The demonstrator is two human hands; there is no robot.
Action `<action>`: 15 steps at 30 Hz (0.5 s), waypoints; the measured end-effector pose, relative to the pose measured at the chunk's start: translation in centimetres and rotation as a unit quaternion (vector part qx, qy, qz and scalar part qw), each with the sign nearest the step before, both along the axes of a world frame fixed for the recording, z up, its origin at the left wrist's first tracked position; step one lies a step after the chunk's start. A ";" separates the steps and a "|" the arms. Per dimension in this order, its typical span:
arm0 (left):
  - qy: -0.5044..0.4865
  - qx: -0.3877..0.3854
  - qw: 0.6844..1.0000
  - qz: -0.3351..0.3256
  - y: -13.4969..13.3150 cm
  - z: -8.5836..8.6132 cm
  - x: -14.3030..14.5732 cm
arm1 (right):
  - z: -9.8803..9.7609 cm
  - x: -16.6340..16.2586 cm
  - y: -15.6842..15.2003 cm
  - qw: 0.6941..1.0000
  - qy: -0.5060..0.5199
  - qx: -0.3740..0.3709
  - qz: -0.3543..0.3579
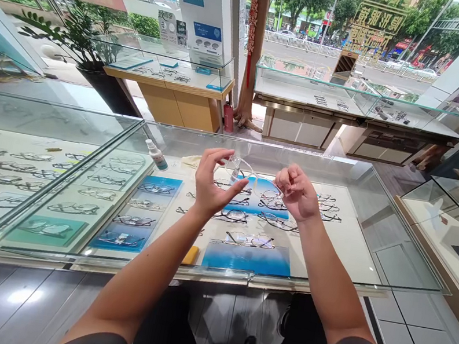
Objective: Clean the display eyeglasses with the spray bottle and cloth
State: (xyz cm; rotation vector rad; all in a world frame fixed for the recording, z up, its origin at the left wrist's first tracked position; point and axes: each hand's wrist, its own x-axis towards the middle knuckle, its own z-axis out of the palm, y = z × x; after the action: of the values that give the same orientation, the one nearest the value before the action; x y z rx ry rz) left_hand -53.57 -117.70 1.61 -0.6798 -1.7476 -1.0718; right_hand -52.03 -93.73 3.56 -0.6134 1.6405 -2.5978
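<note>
A pair of thin-rimmed clear eyeglasses (239, 168) is held up over the glass display counter. My left hand (213, 184) grips its left side, with the fingers at the top of the lens rim and the thumb below. At the other end, my right hand (299, 192) is closed, its curled fingers pinching at the right edge of the frame. The right fingers partly hide that end. Under the glass below my hands lie several other eyeglasses, among them a thin-framed pair (249, 239) above a blue card (248, 258).
A white spray bottle (156, 155) and a beige cloth (192, 161) rest on the counter left of my hands. The glass display case (371, 272) spans the front, with rows of eyeglasses at left. More showcases (313, 95) stand by the window; a potted plant (88, 42) is far left.
</note>
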 end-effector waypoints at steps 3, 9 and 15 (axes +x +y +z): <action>0.006 0.006 1.000 -0.002 0.0 0.0 0.0 | 0.1 0.1 0.0 1.000 -0.008 -0.017 0.017; -0.006 0.006 1.000 0.016 0.0 0.0 0.0 | 0.3 0.2 0.2 0.997 -0.021 -0.057 0.041; 0.030 0.032 0.998 0.047 0.0 -0.4 -0.2 | 0.1 -0.1 0.4 0.999 -0.017 -0.023 0.026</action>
State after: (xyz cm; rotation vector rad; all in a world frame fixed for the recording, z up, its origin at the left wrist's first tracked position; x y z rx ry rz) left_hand -53.75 -117.69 1.19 -0.5790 -1.6697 -1.0275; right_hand -52.08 -93.34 3.66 -0.6016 1.5387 -2.6011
